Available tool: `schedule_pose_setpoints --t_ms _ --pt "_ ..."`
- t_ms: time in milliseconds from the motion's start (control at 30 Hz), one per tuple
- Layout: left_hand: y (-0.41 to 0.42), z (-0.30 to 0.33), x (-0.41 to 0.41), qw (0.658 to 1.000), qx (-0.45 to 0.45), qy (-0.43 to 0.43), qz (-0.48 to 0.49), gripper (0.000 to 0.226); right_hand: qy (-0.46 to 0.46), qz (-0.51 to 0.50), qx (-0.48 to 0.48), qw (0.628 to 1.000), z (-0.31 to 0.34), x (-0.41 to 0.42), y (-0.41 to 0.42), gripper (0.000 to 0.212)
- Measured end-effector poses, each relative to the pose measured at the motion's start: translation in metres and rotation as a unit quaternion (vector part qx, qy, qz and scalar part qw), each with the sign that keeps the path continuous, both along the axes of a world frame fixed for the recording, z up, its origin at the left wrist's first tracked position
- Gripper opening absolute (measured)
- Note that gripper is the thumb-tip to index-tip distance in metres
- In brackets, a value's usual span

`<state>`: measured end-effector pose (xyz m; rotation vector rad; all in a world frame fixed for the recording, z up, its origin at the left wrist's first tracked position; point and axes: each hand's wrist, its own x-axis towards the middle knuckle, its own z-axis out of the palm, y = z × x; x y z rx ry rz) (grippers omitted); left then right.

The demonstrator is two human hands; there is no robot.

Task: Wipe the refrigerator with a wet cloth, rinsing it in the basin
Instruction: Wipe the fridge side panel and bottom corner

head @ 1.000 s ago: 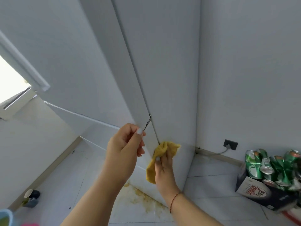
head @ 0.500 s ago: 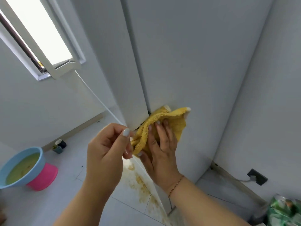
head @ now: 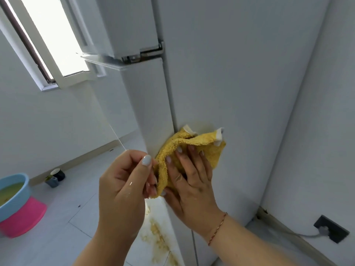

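**Soft cloth pressed flat at the refrigerator's side seam**

The yellow cloth (head: 194, 148) is seen bunched against the white side panel of the refrigerator (head: 240, 83), right at the seam where the door edge meets the cabinet, below the metal hinge (head: 143, 53). It is judged to be light, limp terry, probably wet and a little heavy with water, so that it folds and slips unless spread under the palm; it is best taken with flat fingers over its middle, the loose corners being left free.

The right hand (head: 189, 181) is laid on it with fingers straight and spread, and the cloth is pressed to the panel. The left hand (head: 124, 187) is held just beside the cloth's hanging edge, fingers curled; whether anything is pinched cannot be told.

A blue basin (head: 23, 191) of murky water is stood on a pink stool (head: 25, 219) well apart on the floor. Yellowish stains (head: 157, 239) are seen on the tiles beneath the refrigerator.
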<state>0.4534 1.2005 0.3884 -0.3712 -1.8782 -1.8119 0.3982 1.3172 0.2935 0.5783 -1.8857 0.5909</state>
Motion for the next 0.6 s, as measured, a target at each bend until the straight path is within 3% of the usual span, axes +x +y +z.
schedule_pose_setpoints --t_ms 467,600 --pt "0.002 -0.196 -0.011 0.999 0.004 0.029 0.023 0.018 0.002 -0.009 0.015 1.000 -0.219 -0.005 0.001 0.060" --pt "0.001 -0.196 -0.007 0.998 0.004 0.047 0.031 0.020 -0.013 -0.033 0.029 0.999 -0.216 -0.004 -0.002 0.061"
